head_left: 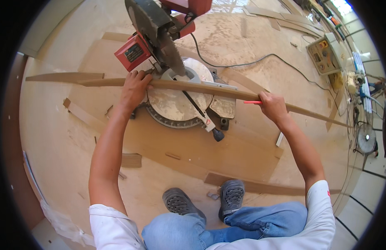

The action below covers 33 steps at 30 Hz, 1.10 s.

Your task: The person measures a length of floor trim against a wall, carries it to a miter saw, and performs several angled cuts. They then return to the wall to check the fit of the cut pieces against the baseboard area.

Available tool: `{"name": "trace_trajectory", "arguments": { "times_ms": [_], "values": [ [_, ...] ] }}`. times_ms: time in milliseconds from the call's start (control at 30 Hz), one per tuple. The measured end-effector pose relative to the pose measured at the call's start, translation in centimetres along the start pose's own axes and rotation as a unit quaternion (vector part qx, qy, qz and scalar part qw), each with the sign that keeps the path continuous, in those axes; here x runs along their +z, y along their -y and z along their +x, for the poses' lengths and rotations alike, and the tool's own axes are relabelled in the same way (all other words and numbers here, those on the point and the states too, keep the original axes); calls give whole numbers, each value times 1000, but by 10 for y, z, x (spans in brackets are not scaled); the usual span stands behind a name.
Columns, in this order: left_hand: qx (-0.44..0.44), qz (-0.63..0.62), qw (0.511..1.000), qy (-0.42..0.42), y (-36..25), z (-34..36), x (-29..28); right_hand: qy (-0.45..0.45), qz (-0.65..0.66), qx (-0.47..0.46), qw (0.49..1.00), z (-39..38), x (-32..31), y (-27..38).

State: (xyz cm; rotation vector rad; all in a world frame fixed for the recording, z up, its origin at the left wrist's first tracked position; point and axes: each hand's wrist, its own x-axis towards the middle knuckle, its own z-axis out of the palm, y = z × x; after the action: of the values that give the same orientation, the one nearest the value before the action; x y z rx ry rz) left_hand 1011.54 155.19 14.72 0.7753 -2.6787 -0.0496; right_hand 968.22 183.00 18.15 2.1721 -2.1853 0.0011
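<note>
My left hand [135,88] grips a long, narrow brown wooden strip [201,88] just left of the miter saw's round base [172,104]. The strip lies across the saw, below the raised toothed blade [171,52] and red motor housing [130,53]. My right hand [272,107] holds the strip farther right, with a red pencil [252,102] in its fingers, pointing left. A black handle [218,134] sticks out from the saw's front arm.
Board offcuts [131,160] and planks [226,179] lie on the pale floor. A dark cord [234,62] runs rightward from the saw to an open toolbox [322,54] and a round fan [366,137] among cables. A reddish-brown panel [24,158] stands along the left.
</note>
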Motion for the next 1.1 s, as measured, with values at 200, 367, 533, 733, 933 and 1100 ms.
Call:
{"name": "trace_trajectory", "arguments": {
  "times_ms": [200,367,533,733,933,1100],
  "values": [
    [10,-18,999,33,12,3,1,-12,8,-10,1000,-2,3,1],
    [12,-40,996,85,21,5,-2,-8,26,-14,1000,2,1,6],
    [-9,-43,996,80,15,7,-9,1,27,-4,1000,7,-1,6],
    [14,12,999,29,9,2,-2,23,45,12,999,10,-2,5],
    [-20,-32,999,15,0,1,-15,73,180,96,976,49,-65,26],
    [-19,-43,999,-20,3,-4,-7,-161,351,35,922,163,-173,43]
  ]
}}
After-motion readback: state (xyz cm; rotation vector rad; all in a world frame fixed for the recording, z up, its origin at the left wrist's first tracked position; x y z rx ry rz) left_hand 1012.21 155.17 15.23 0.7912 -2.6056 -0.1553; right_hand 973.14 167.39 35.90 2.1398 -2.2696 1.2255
